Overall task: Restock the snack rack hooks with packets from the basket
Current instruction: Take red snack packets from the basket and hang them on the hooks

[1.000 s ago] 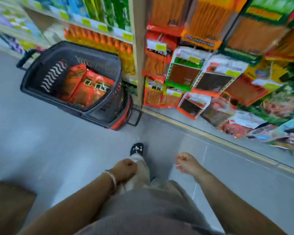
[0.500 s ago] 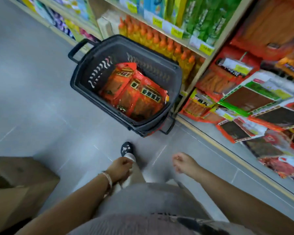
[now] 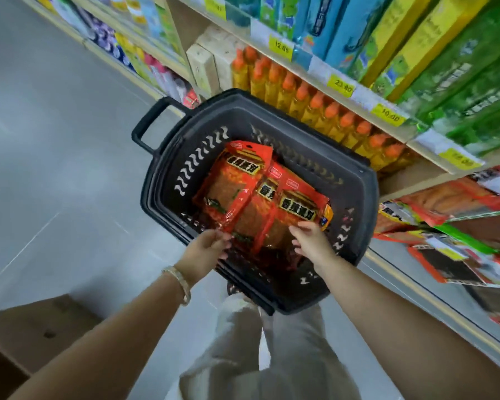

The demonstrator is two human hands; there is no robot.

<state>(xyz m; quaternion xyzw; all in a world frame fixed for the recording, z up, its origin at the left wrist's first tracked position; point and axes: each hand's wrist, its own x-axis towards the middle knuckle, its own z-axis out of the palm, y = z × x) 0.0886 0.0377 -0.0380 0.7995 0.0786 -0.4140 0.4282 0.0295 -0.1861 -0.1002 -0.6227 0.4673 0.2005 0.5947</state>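
A dark plastic basket (image 3: 365, 197) stands on the floor in front of my legs, holding several red snack packets (image 3: 296, 207). The leftmost red packet (image 3: 231, 186) lies tilted over the others. My left hand (image 3: 204, 251), with a bracelet on its wrist, reaches over the near rim, and its fingertips meet that packet's lower corner; a grip is not clear. My right hand (image 3: 312, 243) hovers with fingers spread over the near edge of the right-hand packets. The snack rack (image 3: 445, 226) with hanging packets is at the right.
Shelves behind the basket carry orange-capped bottles (image 3: 315, 105) and green and blue boxes above. A brown cardboard box (image 3: 26, 336) sits on the grey floor at lower left. The basket's handle (image 3: 147, 125) sticks out to the far left.
I have turned toward the basket and come close to it. Both hands rose from beside my legs and reached into the basket onto the red packets.
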